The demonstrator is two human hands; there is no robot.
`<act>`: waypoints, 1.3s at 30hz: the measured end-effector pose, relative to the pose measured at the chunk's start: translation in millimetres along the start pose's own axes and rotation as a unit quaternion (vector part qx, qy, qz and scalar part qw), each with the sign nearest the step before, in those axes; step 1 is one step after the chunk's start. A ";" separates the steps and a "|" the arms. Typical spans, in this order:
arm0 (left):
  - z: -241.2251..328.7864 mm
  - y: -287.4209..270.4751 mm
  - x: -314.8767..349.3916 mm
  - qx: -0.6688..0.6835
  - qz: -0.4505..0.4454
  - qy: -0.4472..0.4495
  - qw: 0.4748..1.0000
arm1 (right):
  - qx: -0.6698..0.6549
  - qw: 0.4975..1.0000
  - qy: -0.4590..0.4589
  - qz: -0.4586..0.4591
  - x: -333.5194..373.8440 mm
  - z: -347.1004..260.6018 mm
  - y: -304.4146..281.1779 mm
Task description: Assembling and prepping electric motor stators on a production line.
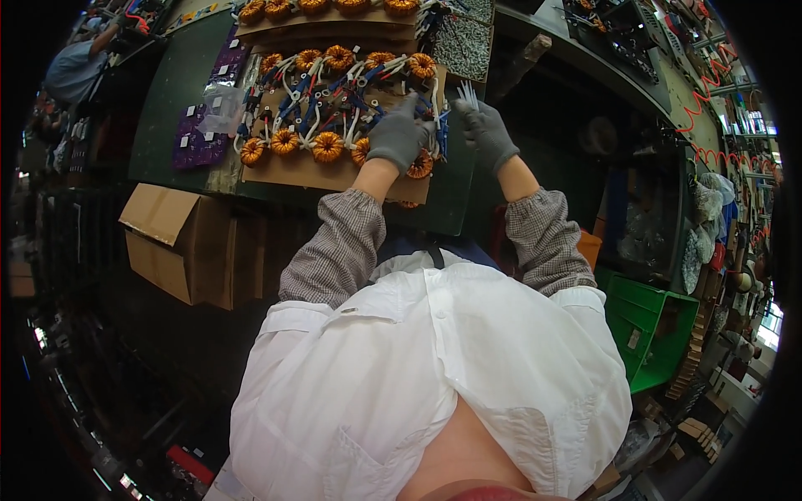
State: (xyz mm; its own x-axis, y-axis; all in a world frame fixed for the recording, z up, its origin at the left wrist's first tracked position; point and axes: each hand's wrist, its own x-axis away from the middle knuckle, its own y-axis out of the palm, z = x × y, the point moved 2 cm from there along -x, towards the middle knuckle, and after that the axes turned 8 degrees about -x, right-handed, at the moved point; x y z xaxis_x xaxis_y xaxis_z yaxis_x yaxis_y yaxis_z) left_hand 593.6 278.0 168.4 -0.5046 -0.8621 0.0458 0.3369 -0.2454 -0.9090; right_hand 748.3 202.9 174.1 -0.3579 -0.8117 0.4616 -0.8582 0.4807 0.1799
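Observation:
Both my hands wear grey gloves. My left hand (398, 134) reaches over the right part of a cardboard sheet (334, 174), among copper-wound ring coils (327, 147) with blue, white and red wire leads. Its fingers are partly closed at the leads; what they grip, if anything, is hidden. To its right, my right hand (488, 132) is closed around a small bunch of white cable ties (469, 94), whose thin ends stick up past the fingers. The coils lie in two rows, with their leads crossing between them.
Another cardboard layer of coils (353, 7) lies at the far side, by a tray of small metal parts (462, 48). Purple packets (200, 144) lie left. An open carton (167, 242) stands below the bench, a green crate (647, 330) at right. A person (75, 71) works far left.

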 end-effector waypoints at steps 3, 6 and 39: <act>-28.5 -18.9 14.3 0.061 0.058 -0.008 0.996 | 0.014 0.998 -0.048 -0.046 13.8 -7.5 -6.0; -43.3 -24.3 20.3 0.103 0.005 -0.069 0.992 | 0.054 0.995 -0.022 -0.084 23.0 -4.3 1.2; -45.1 12.1 32.1 0.148 0.135 0.044 0.979 | -0.159 0.982 -0.095 0.040 16.8 49.0 71.4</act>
State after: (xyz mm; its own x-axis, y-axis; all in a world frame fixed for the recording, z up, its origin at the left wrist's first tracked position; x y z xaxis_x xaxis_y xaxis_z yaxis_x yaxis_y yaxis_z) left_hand 545.7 267.3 140.2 -0.4269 -0.8753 -0.2274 0.6766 -0.1423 -0.7225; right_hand 663.0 207.3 152.1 -0.5067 -0.8002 0.3207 -0.6779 0.5997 0.4252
